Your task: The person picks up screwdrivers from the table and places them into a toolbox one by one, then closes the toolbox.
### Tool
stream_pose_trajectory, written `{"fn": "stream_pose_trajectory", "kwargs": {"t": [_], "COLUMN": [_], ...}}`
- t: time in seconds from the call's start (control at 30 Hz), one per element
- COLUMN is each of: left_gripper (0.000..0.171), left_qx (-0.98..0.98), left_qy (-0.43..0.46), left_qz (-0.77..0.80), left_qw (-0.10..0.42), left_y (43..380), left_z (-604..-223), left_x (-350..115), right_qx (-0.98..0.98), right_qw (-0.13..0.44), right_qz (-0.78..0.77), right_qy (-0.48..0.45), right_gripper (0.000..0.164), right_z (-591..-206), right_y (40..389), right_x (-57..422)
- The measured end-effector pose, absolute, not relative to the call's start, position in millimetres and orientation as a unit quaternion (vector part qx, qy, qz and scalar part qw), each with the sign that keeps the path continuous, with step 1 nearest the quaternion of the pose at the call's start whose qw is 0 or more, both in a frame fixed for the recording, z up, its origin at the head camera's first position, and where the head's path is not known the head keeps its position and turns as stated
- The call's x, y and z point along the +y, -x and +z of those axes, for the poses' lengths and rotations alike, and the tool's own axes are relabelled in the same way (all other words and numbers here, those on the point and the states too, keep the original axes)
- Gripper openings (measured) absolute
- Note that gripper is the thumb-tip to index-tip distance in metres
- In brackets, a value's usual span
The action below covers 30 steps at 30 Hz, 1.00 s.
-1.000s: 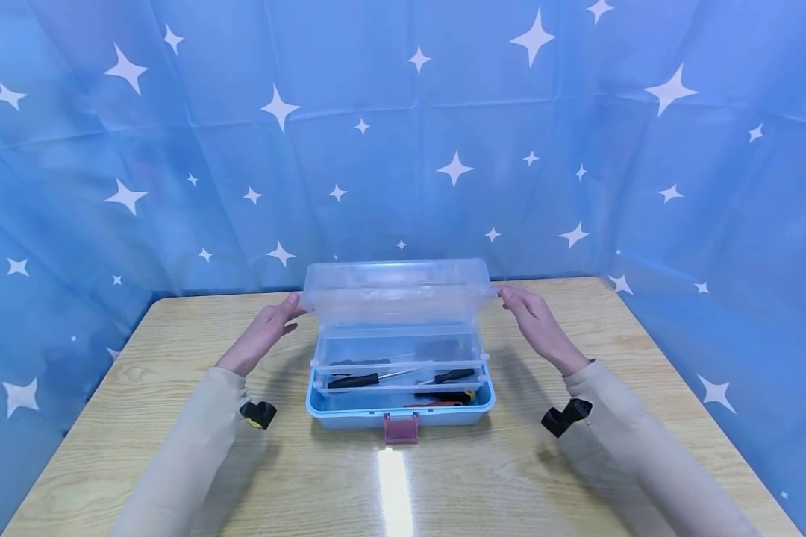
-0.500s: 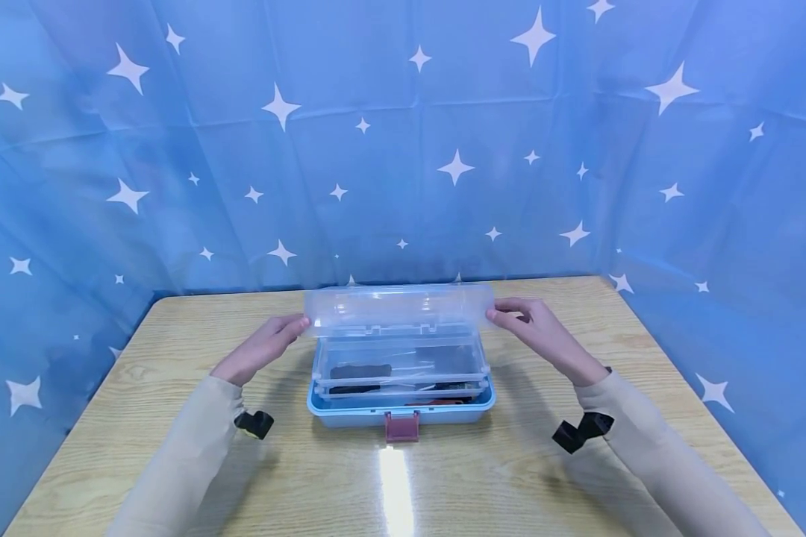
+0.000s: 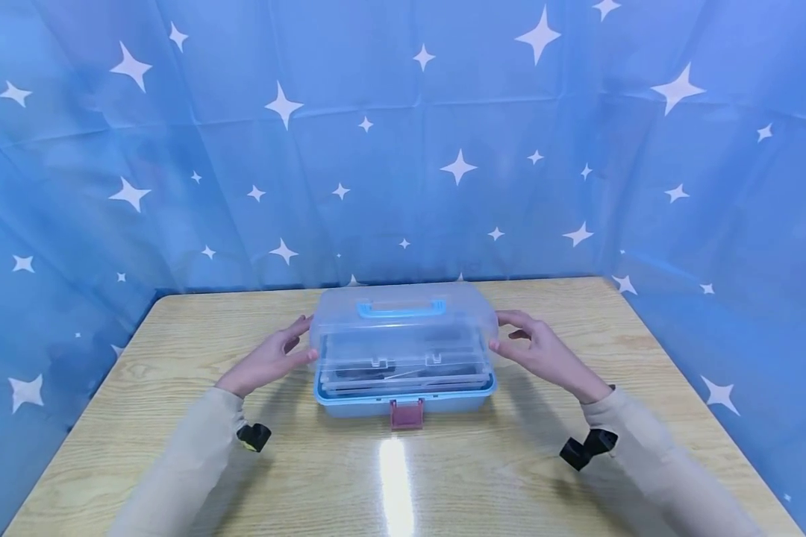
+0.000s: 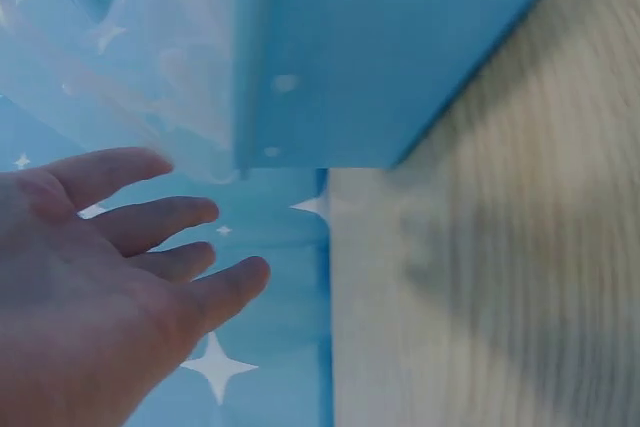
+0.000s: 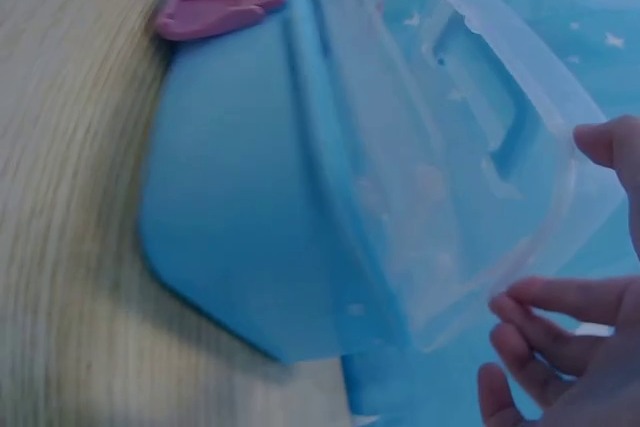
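Note:
A toolbox with a light-blue base point(image 3: 356, 408) stands on the table, its frosted clear lid point(image 3: 403, 335) tilted partway down over the trays point(image 3: 436, 373). Dark tool shapes show blurrily through the plastic. On the lid is a blue handle point(image 3: 401, 309); a pink latch point(image 3: 406, 415) hangs at the front. My left hand point(image 3: 269, 362) is at the lid's left end, thumb near its edge; in the left wrist view, the fingers point(image 4: 160, 222) are loosely spread. At the right end, my right hand point(image 3: 540, 350) holds the lid's edge between thumb and fingers point(image 5: 560, 297).
The wooden table point(image 3: 195, 328) reaches back to a blue curtain point(image 3: 403, 171) with white stars, which also hangs along both sides. Each wrist carries a small black camera, such as the right wrist camera point(image 3: 587, 447).
The lid has swung forward and down over the trays, bringing its handle into sight and covering more of the tools. Both hands have come nearer along with the lid.

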State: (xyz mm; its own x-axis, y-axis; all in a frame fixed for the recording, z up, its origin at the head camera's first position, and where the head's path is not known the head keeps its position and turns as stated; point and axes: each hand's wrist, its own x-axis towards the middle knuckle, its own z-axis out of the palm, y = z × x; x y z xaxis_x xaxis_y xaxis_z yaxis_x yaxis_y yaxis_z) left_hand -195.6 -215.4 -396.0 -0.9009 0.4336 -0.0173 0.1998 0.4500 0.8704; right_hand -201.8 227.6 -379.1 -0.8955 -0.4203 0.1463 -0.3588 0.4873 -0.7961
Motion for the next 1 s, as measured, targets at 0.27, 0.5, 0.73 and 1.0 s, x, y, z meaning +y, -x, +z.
{"fn": "stream_pose_trajectory", "kwargs": {"t": [0.27, 0.5, 0.73, 1.0], "left_gripper": [0.079, 0.083, 0.088, 0.087], "left_qx": [0.828, 0.806, 0.818, 0.809], "left_qy": [-0.189, -0.209, -0.175, -0.156], "left_qz": [0.512, 0.536, 0.524, 0.54], "left_qw": [0.129, 0.142, 0.162, 0.171], "left_y": [210.3, 228.7, 242.9, 253.1], "left_z": [-414.3, -426.7, -433.2, -434.8], "left_x": [-215.4, -212.5, -206.6, -205.5], "right_qx": [0.855, 0.856, 0.85, 0.837], "right_qw": [0.018, 0.015, 0.039, 0.039], "right_qz": [-0.457, -0.456, -0.479, -0.506], "right_qy": [0.246, 0.244, 0.214, 0.204], "right_gripper": [0.049, 0.059, 0.064, 0.065], "right_z": [-397.2, -414.1, -425.2, -430.8], "right_y": [212.7, 226.0, 241.3, 249.5], "right_x": [230.1, 229.7, 229.8, 228.8]}}
